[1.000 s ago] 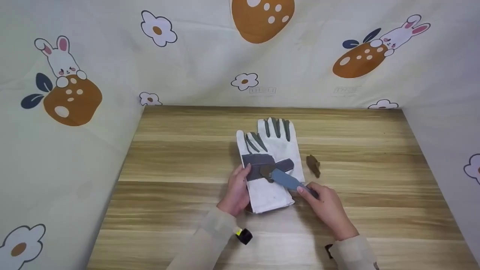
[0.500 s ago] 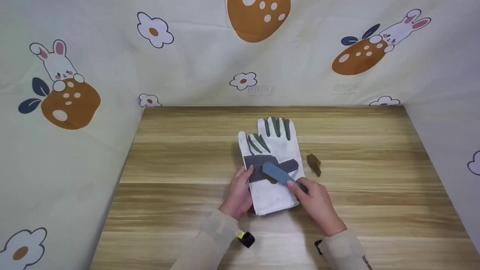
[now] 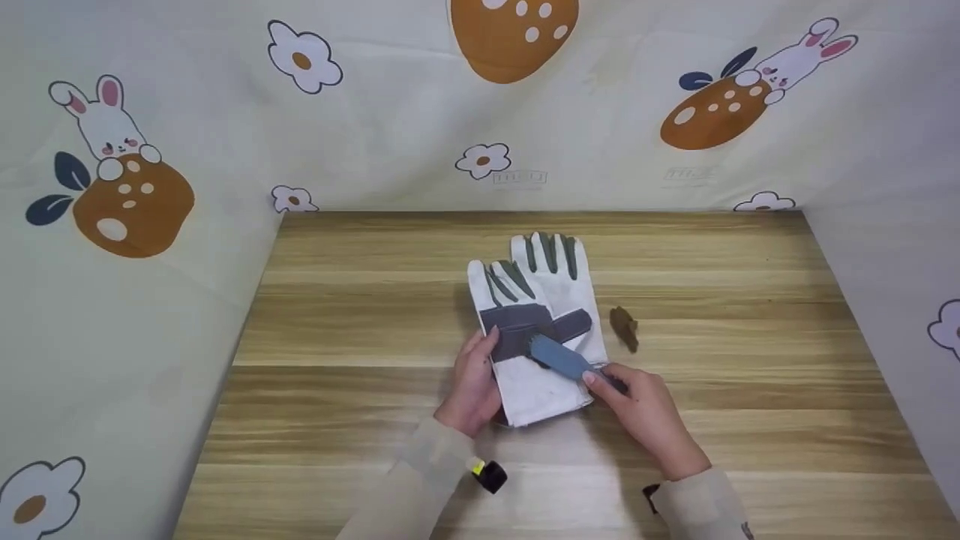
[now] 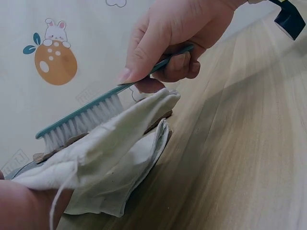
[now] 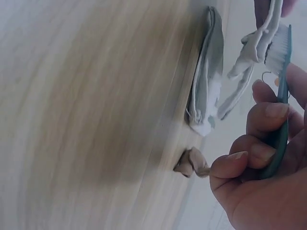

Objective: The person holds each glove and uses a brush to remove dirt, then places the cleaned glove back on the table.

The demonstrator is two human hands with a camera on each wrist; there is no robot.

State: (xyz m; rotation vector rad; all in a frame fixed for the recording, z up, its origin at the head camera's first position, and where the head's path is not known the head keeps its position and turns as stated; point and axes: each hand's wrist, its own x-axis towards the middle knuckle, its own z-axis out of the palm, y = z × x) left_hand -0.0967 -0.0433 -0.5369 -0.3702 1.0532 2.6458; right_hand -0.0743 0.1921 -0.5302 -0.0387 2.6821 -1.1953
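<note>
Two white work gloves with dark grey and green parts lie overlapping in the head view. My left hand (image 3: 474, 382) grips the nearer glove (image 3: 536, 394) by its left side, thumb on top, other fingers underneath. This glove is lifted at a slant in the left wrist view. The other glove (image 3: 574, 300) lies flat behind it. My right hand (image 3: 649, 409) holds a blue-green brush (image 3: 559, 356) by its handle. Its white bristles (image 4: 84, 120) press on the dark patch of the nearer glove, over a brown piece (image 4: 76, 138) mostly hidden by the brush.
A crumpled brown scrap (image 3: 624, 328) lies on the wood-grain table (image 3: 360, 315) to the right of the gloves. Pale cloth walls (image 3: 390, 127) printed with rabbits and flowers rise at the back and sides.
The brush slid up and left across the glove's dark patch, covering most of the brown piece, then shifted slightly back down. My left hand keeps its grip on the glove.
</note>
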